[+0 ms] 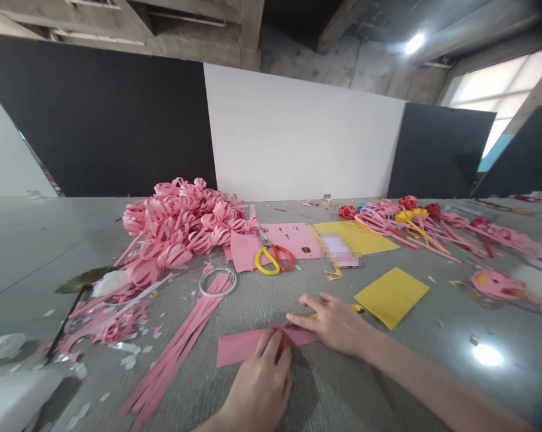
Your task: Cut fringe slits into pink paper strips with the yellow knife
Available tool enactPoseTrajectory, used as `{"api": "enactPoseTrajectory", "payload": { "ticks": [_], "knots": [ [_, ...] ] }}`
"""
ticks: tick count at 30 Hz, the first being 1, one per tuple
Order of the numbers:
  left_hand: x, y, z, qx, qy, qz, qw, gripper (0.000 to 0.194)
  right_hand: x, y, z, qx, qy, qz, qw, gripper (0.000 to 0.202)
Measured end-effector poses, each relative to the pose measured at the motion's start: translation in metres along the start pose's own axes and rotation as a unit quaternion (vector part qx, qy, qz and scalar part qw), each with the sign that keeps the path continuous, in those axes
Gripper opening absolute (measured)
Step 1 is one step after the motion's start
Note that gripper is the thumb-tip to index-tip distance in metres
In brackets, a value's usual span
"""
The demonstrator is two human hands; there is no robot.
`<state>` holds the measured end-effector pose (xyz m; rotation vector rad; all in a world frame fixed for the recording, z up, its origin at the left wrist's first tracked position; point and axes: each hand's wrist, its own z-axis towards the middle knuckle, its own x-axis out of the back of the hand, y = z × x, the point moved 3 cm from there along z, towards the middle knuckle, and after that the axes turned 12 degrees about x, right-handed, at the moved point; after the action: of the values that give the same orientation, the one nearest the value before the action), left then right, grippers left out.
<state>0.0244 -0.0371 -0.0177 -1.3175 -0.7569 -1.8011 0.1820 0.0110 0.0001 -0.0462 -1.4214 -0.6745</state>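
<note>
A pink paper strip [237, 348] lies flat on the grey surface in front of me. My left hand [264, 381] bends over its middle, fingers close together and pressed on the paper; the fingertips are partly hidden. At the strip's right end rests my right hand [338, 324], its fingers stretched and spread. A slim yellow and black object [358, 309] passes beneath that hand, mostly covered, so its kind is unclear. Scissors [274, 264] with one yellow and one red handle lie beyond, blades partly apart on pink sheets [248, 251].
Cut pink strips [176, 354] run through a roll of tape [217, 282] at left. Behind them is a heap of pink paper loops [185, 216]. A yellow sheet [392, 297], a phone-like blurred item [340, 249] and paper flowers [406, 216] lie right. Scraps [129, 360] litter the left.
</note>
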Motion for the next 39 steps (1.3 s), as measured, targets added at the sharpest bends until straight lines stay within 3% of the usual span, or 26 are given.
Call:
{"api": "enactPoseTrajectory", "payload": {
  "ticks": [24,27,32,39],
  "knots": [
    [0.000,-0.002,-0.001,0.003,0.012,-0.040,0.999,0.041,0.003,0.014,-0.021,0.002,0.008,-0.019,1.000,0.041],
    [0.001,-0.002,0.000,0.003,0.009,-0.044,0.999,0.040,0.009,0.022,-0.025,-0.025,0.013,-0.007,1.000,0.038],
    [0.001,-0.003,-0.002,0.039,0.016,-0.015,0.999,0.028,0.019,0.033,-0.022,-0.118,0.076,0.039,0.989,0.034],
    [-0.002,-0.002,-0.004,0.044,0.041,0.037,0.998,0.030,0.022,0.023,-0.012,-0.097,0.091,0.011,0.991,0.034]
  ]
}}
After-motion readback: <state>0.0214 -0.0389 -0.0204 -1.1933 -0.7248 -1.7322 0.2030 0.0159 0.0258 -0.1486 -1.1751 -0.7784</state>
